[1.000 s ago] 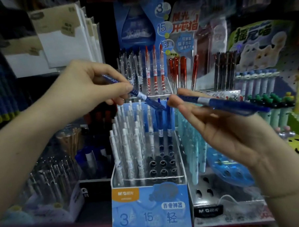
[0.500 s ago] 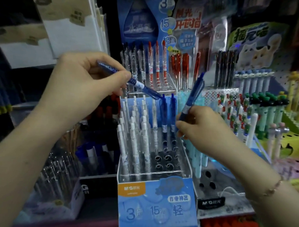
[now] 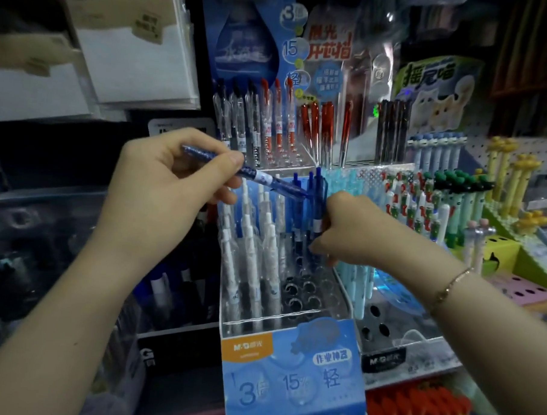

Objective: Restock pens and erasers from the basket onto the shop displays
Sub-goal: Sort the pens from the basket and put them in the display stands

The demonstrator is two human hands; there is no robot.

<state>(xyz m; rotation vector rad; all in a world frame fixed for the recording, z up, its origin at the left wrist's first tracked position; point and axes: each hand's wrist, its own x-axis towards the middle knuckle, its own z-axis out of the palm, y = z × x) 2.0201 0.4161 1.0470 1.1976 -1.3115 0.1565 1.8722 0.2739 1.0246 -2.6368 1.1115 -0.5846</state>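
left hand (image 3: 160, 190) pinches blue pen (image 3: 267, 180) | right hand (image 3: 349, 229) grips upright pen (image 3: 317, 206), its lower end hidden

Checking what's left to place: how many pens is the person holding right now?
2. One blue pen lies slanted in the left hand; another blue pen stands upright in the right hand, over the display rack.

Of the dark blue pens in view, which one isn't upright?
The dark blue patterned pen pinched in the left hand: it lies slanted across the rack, while the right hand's blue pen and the racked ones stand upright.
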